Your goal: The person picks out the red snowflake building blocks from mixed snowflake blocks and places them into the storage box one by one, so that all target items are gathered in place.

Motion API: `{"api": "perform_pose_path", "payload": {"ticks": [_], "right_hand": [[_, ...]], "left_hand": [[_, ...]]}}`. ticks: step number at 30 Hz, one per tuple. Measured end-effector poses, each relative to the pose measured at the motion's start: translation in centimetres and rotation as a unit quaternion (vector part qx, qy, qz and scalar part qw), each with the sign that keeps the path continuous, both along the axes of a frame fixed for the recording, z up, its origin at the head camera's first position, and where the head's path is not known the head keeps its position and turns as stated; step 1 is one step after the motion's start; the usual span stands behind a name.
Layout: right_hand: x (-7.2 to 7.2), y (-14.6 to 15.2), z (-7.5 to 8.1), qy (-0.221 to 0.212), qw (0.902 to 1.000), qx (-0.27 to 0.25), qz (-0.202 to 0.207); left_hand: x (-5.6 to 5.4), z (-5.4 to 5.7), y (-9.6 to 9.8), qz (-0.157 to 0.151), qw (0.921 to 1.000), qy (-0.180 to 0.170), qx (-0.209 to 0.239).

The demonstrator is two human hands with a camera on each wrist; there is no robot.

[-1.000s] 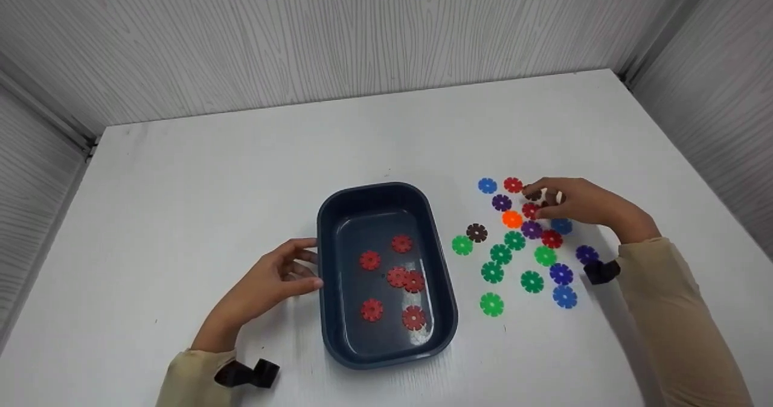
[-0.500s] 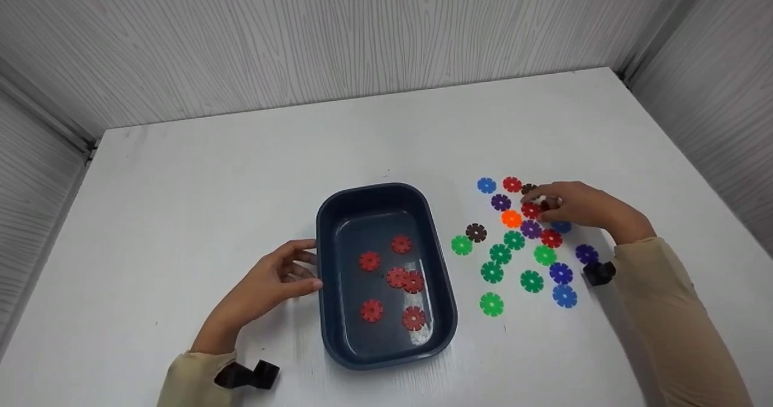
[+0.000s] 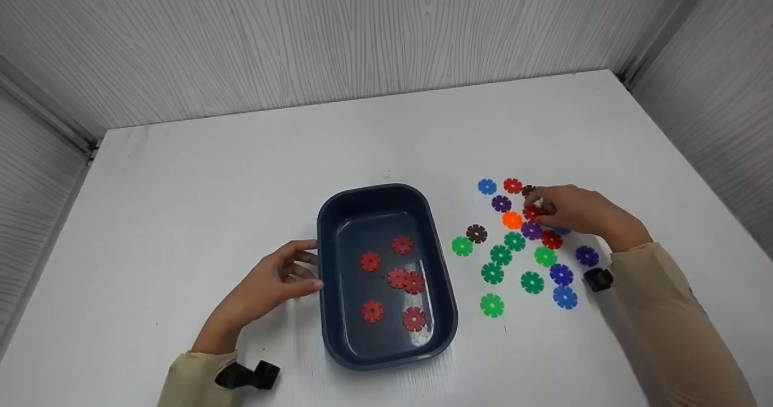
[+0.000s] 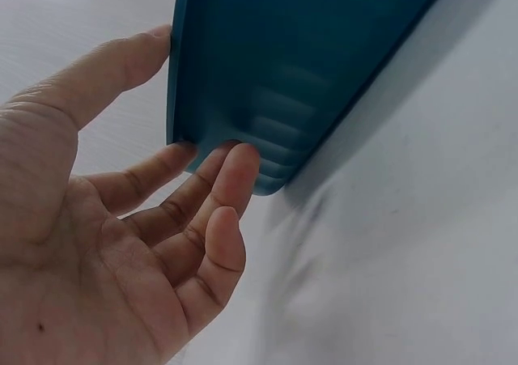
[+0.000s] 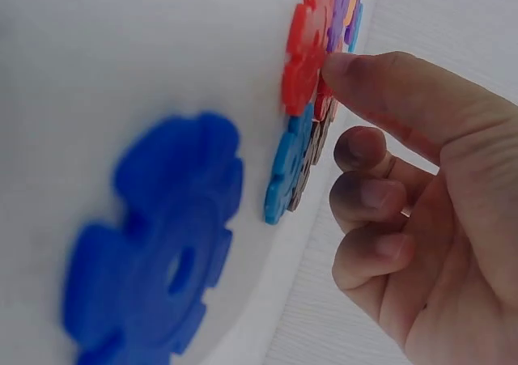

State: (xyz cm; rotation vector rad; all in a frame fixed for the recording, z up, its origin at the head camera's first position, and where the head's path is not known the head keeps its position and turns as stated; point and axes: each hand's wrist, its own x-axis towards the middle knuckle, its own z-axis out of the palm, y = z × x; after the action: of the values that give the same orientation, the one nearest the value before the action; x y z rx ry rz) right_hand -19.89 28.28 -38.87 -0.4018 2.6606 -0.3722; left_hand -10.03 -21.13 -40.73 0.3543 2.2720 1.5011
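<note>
A dark blue plastic tub [image 3: 331, 334] stands mid-table, with several red notched discs [image 3: 372, 311] lying flat inside. At its left side, my left hand [image 3: 266, 283] touches the rim with the thumb; the loosely bent fingers [image 4: 236, 175] rest against the outer wall below the rim. Over the scattered discs on the right, my right hand [image 3: 574, 211] has thumb and index finger at opposite edges of a red notched disc [image 3: 531, 213], pinching it close to the table. In the right wrist view the thumb hides part of the red discs [image 5: 304, 65], and the other fingers are curled in.
Around the right hand lie several flower-shaped discs: orange [image 3: 512, 220], brown [image 3: 476, 233], green [image 3: 500, 255], purple [image 3: 531, 230] and blue [image 3: 565, 297]. Another red disc [image 3: 513, 185] lies at the back, and one [image 3: 551, 239] nearer. A pale wood-grain wall [image 3: 362, 38] borders the white table [image 3: 229, 171].
My right hand has shifted slightly toward me, its index finger and thumb drawing together at the red disc and uncovering the brown disc behind. The left hand and tub stay put.
</note>
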Motion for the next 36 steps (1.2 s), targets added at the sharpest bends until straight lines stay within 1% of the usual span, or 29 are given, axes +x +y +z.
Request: {"api": "perform_pose_path", "payload": {"ticks": [6, 9, 13, 17, 22, 27, 30, 33, 36], "right_hand": [[-0.1, -0.5, 0.1, 0.017, 0.9994, 0.03, 0.008], [-0.1, -0.8, 0.2, 0.019, 0.9988, 0.044, 0.005], [-0.2, -0.9, 0.3, 0.016, 0.9987, 0.049, -0.001], [-0.3, -0.8, 0.2, 0.021, 0.9988, 0.043, -0.003], [0.1, -1.1, 0.8, 0.044, 0.9989, 0.018, 0.0], [0.9, -2.6, 2.4, 0.065, 0.997, -0.04, -0.01], [1.3, -3.9, 3.4, 0.073, 0.9951, -0.065, -0.013], [1.8, -5.5, 3.9, 0.083, 0.9936, -0.076, 0.006], [2.5, -7.4, 4.2, 0.102, 0.9909, -0.076, 0.043]], "left_hand": [[0.0, 0.1, 0.0, -0.002, 1.0, -0.004, 0.007], [0.0, 0.1, 0.0, -0.003, 1.0, -0.004, 0.007], [-0.1, 0.1, 0.0, -0.004, 1.0, -0.001, 0.005], [0.0, 0.1, 0.0, -0.002, 1.0, -0.001, -0.002], [0.1, 0.2, -0.1, 0.0, 1.0, 0.001, -0.008], [0.1, 0.2, -0.2, 0.004, 1.0, -0.001, -0.006], [0.1, 0.1, -0.2, 0.003, 1.0, -0.004, -0.004], [0.1, 0.0, -0.2, 0.001, 1.0, -0.006, -0.001], [0.0, 0.0, -0.1, -0.001, 1.0, -0.004, 0.0]]}}
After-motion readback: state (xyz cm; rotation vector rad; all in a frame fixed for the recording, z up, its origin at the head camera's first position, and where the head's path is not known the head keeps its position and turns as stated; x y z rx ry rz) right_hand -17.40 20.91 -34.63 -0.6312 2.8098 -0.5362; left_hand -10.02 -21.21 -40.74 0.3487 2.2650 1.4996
